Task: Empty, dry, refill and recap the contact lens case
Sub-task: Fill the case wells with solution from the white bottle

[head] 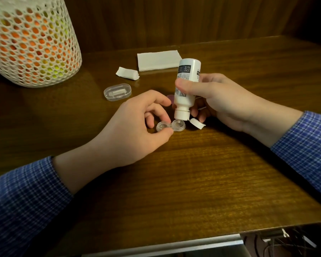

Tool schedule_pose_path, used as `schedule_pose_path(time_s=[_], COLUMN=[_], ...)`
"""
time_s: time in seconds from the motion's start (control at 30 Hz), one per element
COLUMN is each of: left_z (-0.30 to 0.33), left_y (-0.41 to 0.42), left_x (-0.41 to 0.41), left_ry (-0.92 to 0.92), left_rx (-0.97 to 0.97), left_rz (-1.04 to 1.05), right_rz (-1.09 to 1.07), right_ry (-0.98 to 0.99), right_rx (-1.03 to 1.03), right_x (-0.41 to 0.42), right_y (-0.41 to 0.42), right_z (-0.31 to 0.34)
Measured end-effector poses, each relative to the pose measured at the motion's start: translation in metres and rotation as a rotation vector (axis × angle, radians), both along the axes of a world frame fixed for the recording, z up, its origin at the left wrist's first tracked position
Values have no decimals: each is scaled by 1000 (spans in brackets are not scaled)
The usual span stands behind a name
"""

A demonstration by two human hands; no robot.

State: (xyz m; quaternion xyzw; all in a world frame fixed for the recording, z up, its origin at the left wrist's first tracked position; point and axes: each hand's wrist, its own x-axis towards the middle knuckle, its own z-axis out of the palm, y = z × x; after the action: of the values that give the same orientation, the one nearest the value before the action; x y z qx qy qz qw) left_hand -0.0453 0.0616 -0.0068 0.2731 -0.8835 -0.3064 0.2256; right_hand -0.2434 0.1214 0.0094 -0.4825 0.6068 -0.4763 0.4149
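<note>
Right hand (217,101) wrapped around white solution bottle (187,86), thumb across the front label, remaining fingers curled behind; bottle upended, nozzle down directly over the right well of clear contact lens case (171,126), tip at or just above the well. Flip cap (197,123) hanging open on its hinge beside the nozzle, close to the case's right edge. Left hand (137,125) arched over the case's left half, thumb and index finger pinching the rim of the left well, pinning the case flat on wooden table (193,182); other fingers curled loosely above. Both wells uncapped. Sleeves of blue checked fabric on both forearms, cut off by the frame edges. Purple round piece (170,98) just behind the left fingers, mostly hidden by hand and bottle; hard to identify. Liquid level inside the wells too small to judge. Bottle print blurred, unreadable. Farther back on the tabletop: small clear oval box (117,92), crumpled tissue (127,73), flat folded tissue (158,60). At far left, white mesh basket (32,41) with orange and yellow-green contents, cropped by the frame. Dark wood panelling behind; dim, warm light; glossy grain on the surface.
</note>
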Motion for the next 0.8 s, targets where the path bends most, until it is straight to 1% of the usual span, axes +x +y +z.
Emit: schedule_pose_path(time_s=[0.63,0.8], left_z=[1,1], left_y=[0,0], left_x=[0,0], left_ry=[-4,29], left_rx=[-8,5], left_rz=[7,23], right_rz=[-2,-2], right_ry=[-19,-18], right_rx=[7,19], right_x=[0,-1], right_y=[0,0], right_z=[1,1])
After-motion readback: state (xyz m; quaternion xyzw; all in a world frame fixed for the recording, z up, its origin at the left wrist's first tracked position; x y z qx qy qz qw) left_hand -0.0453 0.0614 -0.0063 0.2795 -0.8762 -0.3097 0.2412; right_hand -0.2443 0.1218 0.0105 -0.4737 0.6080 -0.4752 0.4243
